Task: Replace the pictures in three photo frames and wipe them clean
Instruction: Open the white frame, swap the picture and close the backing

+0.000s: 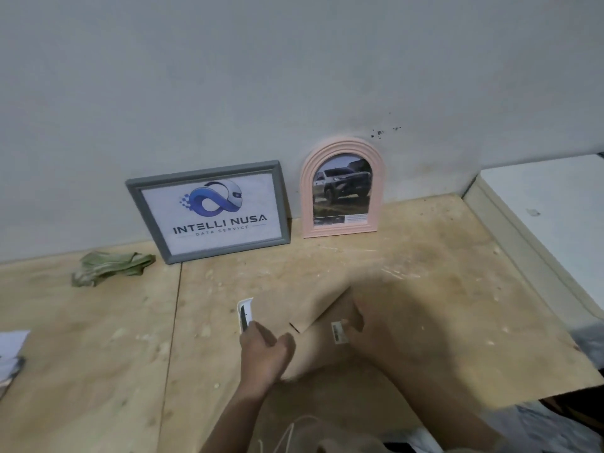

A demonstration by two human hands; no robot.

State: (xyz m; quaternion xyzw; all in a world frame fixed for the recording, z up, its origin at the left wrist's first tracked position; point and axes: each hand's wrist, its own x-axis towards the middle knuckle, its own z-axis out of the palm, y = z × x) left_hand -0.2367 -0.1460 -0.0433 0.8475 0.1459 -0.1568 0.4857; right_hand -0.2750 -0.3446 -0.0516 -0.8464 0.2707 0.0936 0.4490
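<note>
Both hands are gripping a face-down third frame (327, 325) near the surface's (98, 354) front edge: left hand (264, 349) curled round its left side, right hand (369, 328), blurred, pinching its backing.

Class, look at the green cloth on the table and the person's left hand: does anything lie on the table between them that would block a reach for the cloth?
Nothing visible does. The green cloth lies at the back left by the grey frame; between it and the left hand there is only bare table.
</note>
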